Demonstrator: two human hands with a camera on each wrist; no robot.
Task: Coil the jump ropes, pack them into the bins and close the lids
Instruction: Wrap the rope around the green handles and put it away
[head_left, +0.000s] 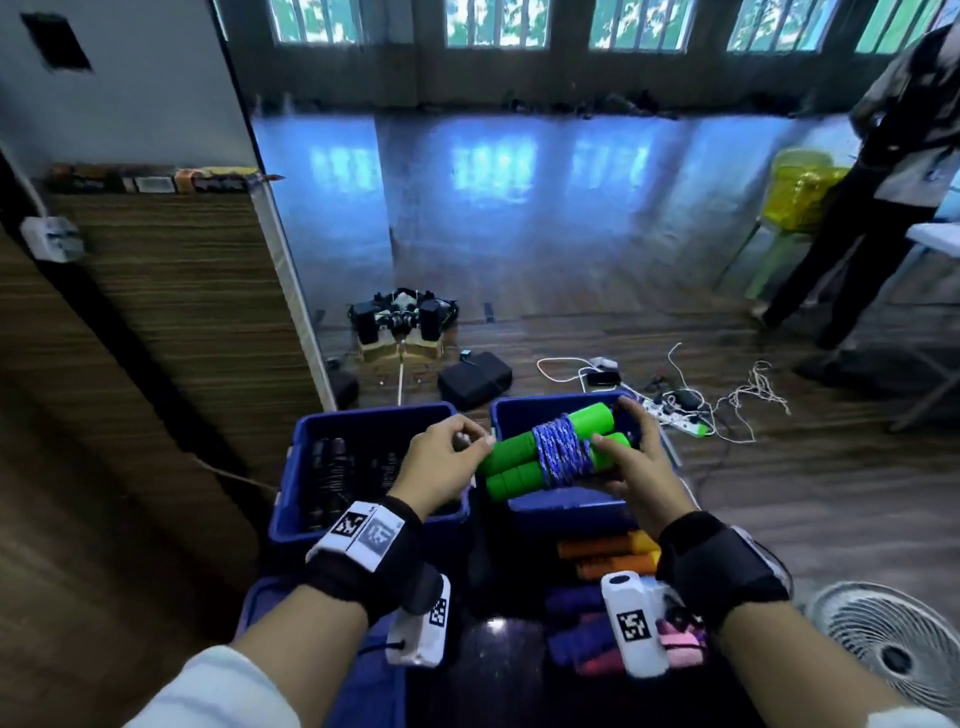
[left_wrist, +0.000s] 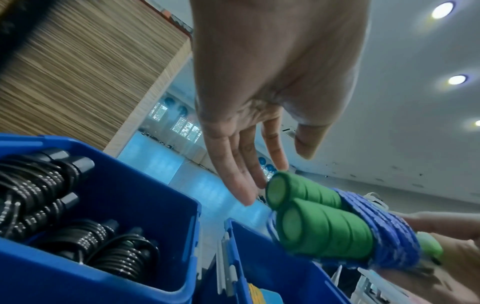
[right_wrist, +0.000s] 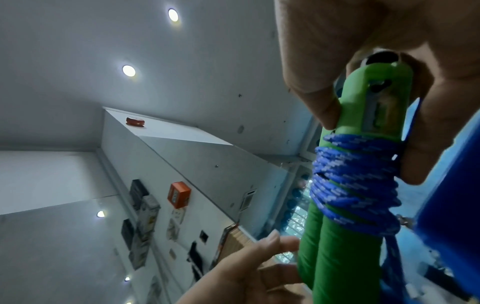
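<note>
**Green-handled rope held over the right bin**

The right hand (head_left: 641, 467) is stretched forward, palm turned inward, with thumb and fingers (right_wrist: 315, 100) clamped round one end of the jump rope (head_left: 556, 449). The two green handles are kept side by side and bound together by blue cord wound round their middle; the wraps sit just past the right thumb tip. In the right wrist view the thumb is pressed on one side of the handle end and the other fingers on the opposite side, so it's properly gripped.

The left hand (head_left: 441, 465) is reached in from the other side. In the left wrist view its fingers (left_wrist: 241, 164) are seen straight and loose, only the tips touching the flat end caps of the handles; nothing is wrapped or pinched there. From the head view the fingers look a bit more bent, but no grip is shown.

The bundle is held above the right bin (head_left: 566, 506), a blue tub directly under the right fingers. What's at its bottom can't be made out from the head view. The left bin (head_left: 363, 514), also blue and just below the left knuckles, is loaded with black coiled ropes (left_wrist: 52, 205) packed side by side. Both tubs are open on top.

Closer to the wrists, more bundles (head_left: 605, 558) in orange, purple and pink are stacked.
</note>
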